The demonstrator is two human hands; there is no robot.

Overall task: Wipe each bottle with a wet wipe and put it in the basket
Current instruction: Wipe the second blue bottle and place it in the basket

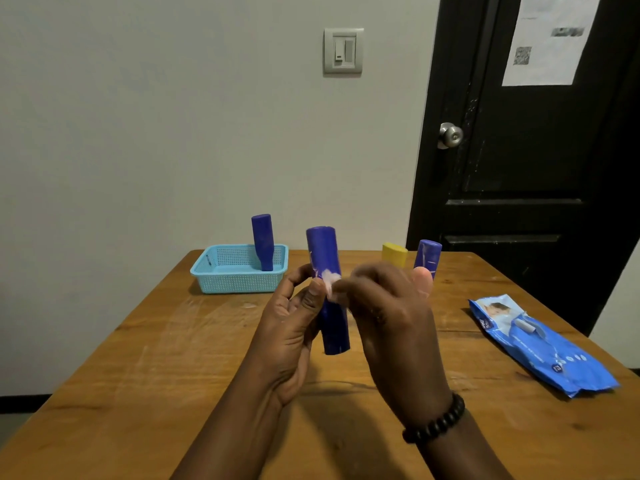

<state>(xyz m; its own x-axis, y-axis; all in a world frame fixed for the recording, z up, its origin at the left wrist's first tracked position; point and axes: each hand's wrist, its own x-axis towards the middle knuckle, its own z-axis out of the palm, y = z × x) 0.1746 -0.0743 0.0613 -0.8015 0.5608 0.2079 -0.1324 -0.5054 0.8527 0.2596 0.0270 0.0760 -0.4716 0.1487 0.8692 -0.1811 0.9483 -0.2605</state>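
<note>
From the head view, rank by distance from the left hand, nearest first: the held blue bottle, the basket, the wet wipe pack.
1. Held blue bottle: in the left hand itself.
2. Basket: far-left of the table.
3. Wet wipe pack: right edge, beyond the right hand.

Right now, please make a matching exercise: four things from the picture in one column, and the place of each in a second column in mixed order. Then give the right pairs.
Things:
1. basket
2. wipes pack
3. yellow bottle
4. held bottle

Places:
A. between the two hands, above the table
B. far left on the table, one blue bottle inside
C. right side of the table, lying flat
D. standing behind the right hand

Pairs: 1-B, 2-C, 3-D, 4-A
</note>
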